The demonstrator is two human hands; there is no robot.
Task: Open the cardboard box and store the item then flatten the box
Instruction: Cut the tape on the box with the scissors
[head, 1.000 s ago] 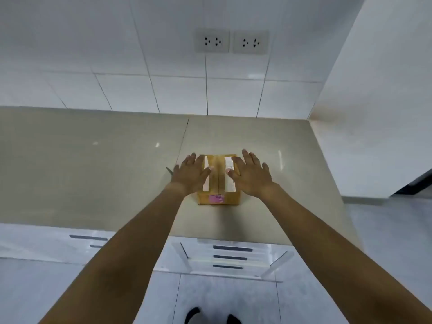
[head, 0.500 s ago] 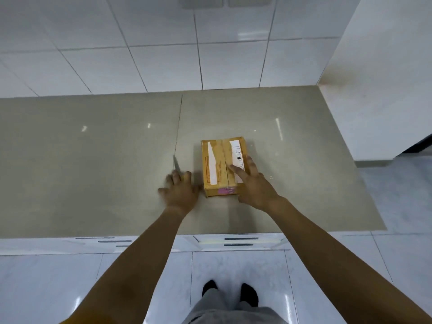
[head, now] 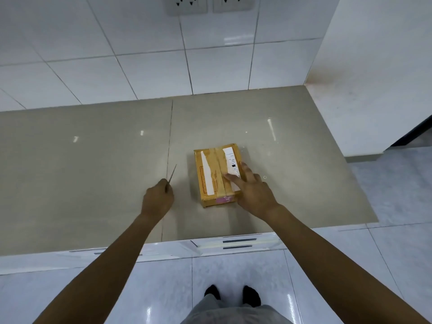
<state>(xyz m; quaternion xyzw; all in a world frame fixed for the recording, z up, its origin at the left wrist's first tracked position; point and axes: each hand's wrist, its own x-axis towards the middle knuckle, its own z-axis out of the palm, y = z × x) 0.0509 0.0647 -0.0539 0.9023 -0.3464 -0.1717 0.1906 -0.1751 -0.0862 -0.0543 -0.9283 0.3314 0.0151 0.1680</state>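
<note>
A small brown cardboard box [head: 211,174], taped shut along its top, with white labels and a pink sticker at its near end, lies on the beige counter [head: 93,171]. My right hand [head: 251,190] rests flat on the box's right near part, fingers spread over the white label. Left of the box, my left hand [head: 157,198] is closed in a fist around a thin knife [head: 172,174]; its narrow blade points away from me, above the counter and apart from the box.
A white tiled wall [head: 163,54] with two sockets [head: 187,4] rises behind the counter. A white side wall [head: 374,78] bounds the counter on the right. White drawers [head: 236,244] sit under the front edge. My feet stand on the glossy floor below.
My left hand left the box top, reached to the knife lying left of the box and closed on it, lifting the blade. My right hand stayed on the box.
</note>
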